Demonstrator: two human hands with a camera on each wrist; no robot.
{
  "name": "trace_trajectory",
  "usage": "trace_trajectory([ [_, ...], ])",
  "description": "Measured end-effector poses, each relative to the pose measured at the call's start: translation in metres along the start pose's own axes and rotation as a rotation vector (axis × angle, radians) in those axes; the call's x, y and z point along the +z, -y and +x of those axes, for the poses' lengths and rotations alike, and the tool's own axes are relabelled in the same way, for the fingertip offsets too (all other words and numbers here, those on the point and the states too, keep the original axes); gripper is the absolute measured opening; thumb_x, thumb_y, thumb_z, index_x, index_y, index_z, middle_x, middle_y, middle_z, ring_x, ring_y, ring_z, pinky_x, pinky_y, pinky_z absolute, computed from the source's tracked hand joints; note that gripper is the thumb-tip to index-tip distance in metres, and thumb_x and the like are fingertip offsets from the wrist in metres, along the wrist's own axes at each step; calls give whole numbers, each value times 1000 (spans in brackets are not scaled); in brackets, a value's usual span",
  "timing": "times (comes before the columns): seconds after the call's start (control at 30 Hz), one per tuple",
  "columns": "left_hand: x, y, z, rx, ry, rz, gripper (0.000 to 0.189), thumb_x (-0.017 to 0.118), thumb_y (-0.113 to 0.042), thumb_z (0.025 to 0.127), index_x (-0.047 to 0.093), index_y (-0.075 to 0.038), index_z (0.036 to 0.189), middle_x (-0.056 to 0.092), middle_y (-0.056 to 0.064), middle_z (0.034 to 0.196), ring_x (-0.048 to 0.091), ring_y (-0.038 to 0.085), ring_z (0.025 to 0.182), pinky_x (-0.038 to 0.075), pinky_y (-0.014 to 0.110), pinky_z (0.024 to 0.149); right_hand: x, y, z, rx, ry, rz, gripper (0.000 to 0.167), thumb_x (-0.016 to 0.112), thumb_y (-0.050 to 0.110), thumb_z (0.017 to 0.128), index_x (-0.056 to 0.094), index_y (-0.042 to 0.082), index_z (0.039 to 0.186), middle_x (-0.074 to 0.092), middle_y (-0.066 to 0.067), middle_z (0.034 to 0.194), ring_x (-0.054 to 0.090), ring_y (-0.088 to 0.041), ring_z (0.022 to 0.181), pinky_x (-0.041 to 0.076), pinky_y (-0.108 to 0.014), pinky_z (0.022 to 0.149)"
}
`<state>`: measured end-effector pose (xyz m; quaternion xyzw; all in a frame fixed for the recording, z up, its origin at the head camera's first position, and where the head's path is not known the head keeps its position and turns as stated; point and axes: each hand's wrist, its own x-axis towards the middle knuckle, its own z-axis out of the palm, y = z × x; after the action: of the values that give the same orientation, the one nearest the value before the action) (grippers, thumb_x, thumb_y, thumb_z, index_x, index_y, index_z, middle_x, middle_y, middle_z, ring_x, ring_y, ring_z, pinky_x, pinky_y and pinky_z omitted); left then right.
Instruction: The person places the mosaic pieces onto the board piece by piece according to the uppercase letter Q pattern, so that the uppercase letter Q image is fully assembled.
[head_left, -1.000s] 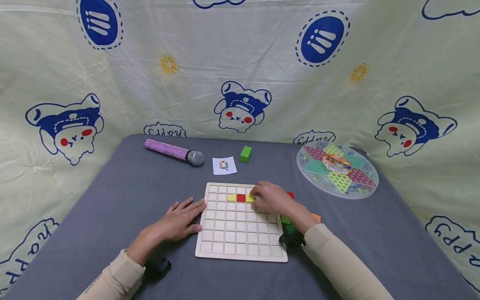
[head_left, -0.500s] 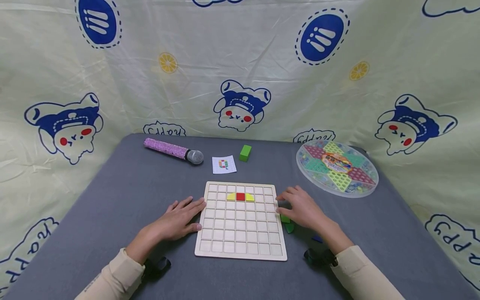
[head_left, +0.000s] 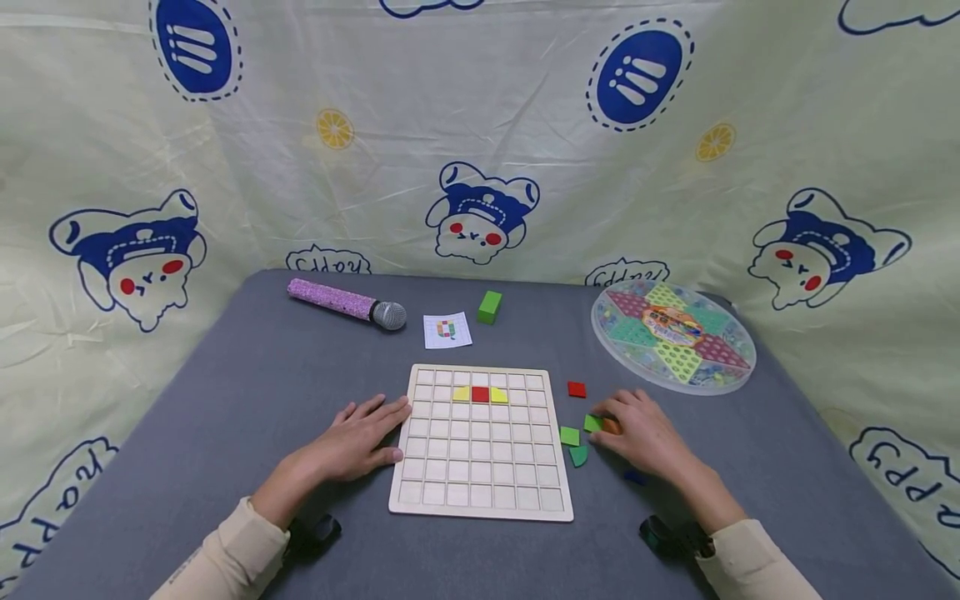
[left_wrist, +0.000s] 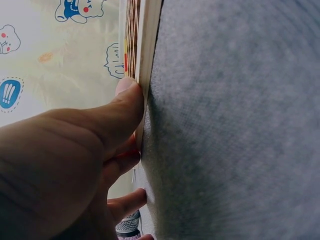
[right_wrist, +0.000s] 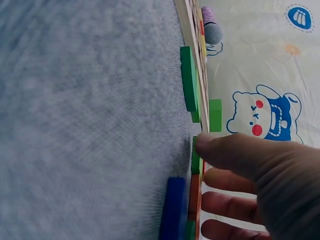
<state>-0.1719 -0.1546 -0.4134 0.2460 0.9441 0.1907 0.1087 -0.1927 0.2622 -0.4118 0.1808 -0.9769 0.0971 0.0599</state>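
A pale wooden grid board (head_left: 480, 454) lies flat, with a red square (head_left: 480, 394) between two yellow pieces (head_left: 462, 394) in an upper row. My left hand (head_left: 362, 440) rests along the board's left edge, fingers spread; in the left wrist view the thumb touches its side. To the right of the board, my right hand (head_left: 643, 432) hovers low over a light green tile (head_left: 592, 423) and an orange tile (head_left: 612, 427), partly covering them. In the right wrist view, the thumb meets a green tile (right_wrist: 196, 155), with the other fingers held apart from it.
Near the board's right edge lie a red tile (head_left: 576, 389), a green square (head_left: 569, 436) and a darker green piece (head_left: 578, 456). A blue piece (head_left: 635, 477) is by the right wrist. Behind are a microphone (head_left: 345, 302), pattern card (head_left: 447, 331), green block (head_left: 489, 307) and round game box (head_left: 674, 337).
My right hand has left the yellow piece on the board and moved right and toward me to the loose tiles, uncovering the red tile. The left hand has stayed in place.
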Motion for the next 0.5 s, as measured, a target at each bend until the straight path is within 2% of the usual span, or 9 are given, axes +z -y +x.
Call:
trace_trajectory([
  [0.5, 2, 2, -1, 11, -12, -4, 63, 56, -31, 94, 31, -11, 148, 30, 9, 155, 19, 39, 144, 12, 66, 111, 8, -9, -4, 48, 3, 27, 30, 74, 31, 80, 70, 12, 103, 60, -5, 100, 47, -19, 87, 37, -34, 71],
])
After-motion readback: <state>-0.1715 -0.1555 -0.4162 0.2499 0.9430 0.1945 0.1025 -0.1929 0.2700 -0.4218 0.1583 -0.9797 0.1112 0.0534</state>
